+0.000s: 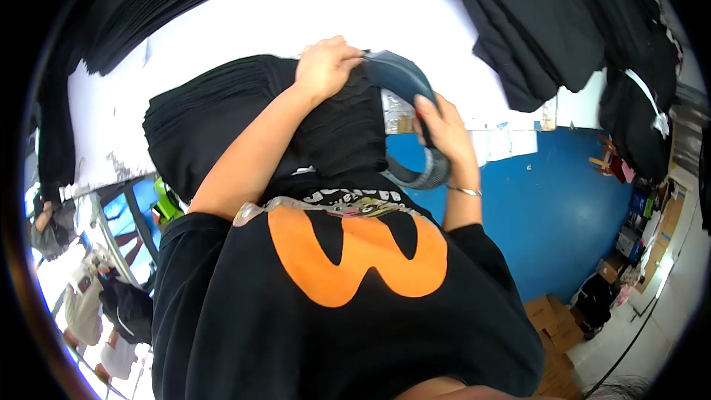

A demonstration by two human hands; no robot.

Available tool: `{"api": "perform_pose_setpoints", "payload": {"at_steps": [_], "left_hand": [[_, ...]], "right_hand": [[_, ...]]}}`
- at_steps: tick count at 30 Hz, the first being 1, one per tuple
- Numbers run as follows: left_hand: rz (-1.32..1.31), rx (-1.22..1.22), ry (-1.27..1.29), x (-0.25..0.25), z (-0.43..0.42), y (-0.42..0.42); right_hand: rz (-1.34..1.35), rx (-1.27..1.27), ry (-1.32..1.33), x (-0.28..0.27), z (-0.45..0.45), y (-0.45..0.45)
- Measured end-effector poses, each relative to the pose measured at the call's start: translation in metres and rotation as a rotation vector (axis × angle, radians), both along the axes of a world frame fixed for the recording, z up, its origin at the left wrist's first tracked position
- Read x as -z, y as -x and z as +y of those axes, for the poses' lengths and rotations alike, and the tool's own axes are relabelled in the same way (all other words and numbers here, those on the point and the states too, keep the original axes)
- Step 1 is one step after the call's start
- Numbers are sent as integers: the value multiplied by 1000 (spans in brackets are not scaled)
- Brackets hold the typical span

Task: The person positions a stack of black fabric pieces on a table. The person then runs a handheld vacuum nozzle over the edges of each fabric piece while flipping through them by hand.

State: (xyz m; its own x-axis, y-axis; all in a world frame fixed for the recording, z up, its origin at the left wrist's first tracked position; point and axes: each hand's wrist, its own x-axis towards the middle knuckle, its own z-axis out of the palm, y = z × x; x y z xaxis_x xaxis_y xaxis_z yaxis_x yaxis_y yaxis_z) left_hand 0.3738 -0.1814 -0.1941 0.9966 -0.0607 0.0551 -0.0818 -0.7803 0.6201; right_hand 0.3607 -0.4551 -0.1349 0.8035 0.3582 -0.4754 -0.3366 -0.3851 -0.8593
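Observation:
A thick stack of folded black fabric (pixel 222 107) lies at the table's near edge, in front of my body. My left hand (pixel 326 67) rests at the top of this stack, its fingers closed on one end of a dark grey band (pixel 400 74). That band arcs over to the right and hangs down in a loop past the table edge. My right hand (pixel 444 132) is wrapped round the band further along. Something small and red shows by its fingers, too little of it to name.
More black fabric stacks lie at the back left (pixel 155 7) and back right (pixel 526 22) of the white table (pixel 311 0). White ties (pixel 648 96) bind bundles at the far right. Below are a blue floor (pixel 518 200) and cardboard boxes (pixel 552 322). Other people (pixel 85 296) are at lower left.

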Motion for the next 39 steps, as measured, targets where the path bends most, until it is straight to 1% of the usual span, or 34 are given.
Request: {"api": "perform_pose_setpoints", "payload": {"at_steps": [1,2,3,4,5,6,7,8,9,10,11,12,14,16,18,19,20,22,23,25,26,28,29,30,32,33,34,35,36,37,38,39], "left_hand": [[33,-3,-51,1,4,0],[7,20,-50,6,7,2],[2,20,-43,6,7,4],[-16,19,-28,5,7,5],[-76,38,-59,11,8,7],[-89,28,-76,2,6,7],[-82,18,-32,1,4,11],[-70,2,15,-1,2,6],[-101,-1,30,-1,1,-2],[-81,-15,105,-4,0,-1],[-48,-29,177,-2,0,3],[-19,-4,140,0,2,2],[-101,5,63,-13,-1,2],[-127,28,72,5,7,2],[-131,17,188,-4,4,4],[-122,29,191,-5,4,3],[-110,42,196,-6,4,2],[-115,41,200,-10,3,1],[-123,64,166,-5,3,0],[-125,102,74,-5,6,-2],[-87,43,21,6,8,-1],[-111,86,196,-7,9,1],[-26,60,264,-15,7,3],[-28,53,269,-14,7,2],[-163,47,225,-1,5,2],[-180,33,156,7,7,1],[-119,0,145,16,9,1],[-82,19,183,9,7,2],[-49,36,209,0,10,2],[-88,28,203,0,10,3],[-127,16,193,1,9,5],[-102,18,252,-1,8,6]], "right_hand": [[15,52,11,-2,17,-5],[-59,57,25,-7,27,-12],[-5,64,-6,3,31,-16],[-94,-12,136,-4,29,-18],[-207,-24,173,-2,23,-12],[-176,-44,195,-9,16,-4],[-119,-71,216,-20,9,4],[-79,-48,125,-7,2,10],[13,-26,88,-24,6,8],[-22,-16,90,-22,11,7],[-120,-27,95,-9,15,2],[-215,-42,95,0,20,-7],[-23,-16,-47,-7,30,-18],[-278,-47,14,13,19,-10],[4,-79,-8,2,-3,2],[39,-55,-47,0,-10,7],[53,-45,-82,7,-12,8],[99,-1,-87,2,3,0],[81,-12,-94,1,8,-4],[40,18,-199,1,23,-11],[-74,-21,-141,7,23,-9],[38,-81,-120,-6,11,1],[32,-88,-121,-5,10,3],[29,-67,-97,-4,6,5],[48,-34,-55,6,7,9],[-148,-11,-76,18,23,3],[-353,10,-93,23,27,-3],[-351,26,-83,15,23,-3],[-251,-3,-51,3,25,-2],[-151,-40,-29,-6,30,-1],[-152,-39,-43,-9,27,3],[-113,-57,-23,-12,14,12]]}}
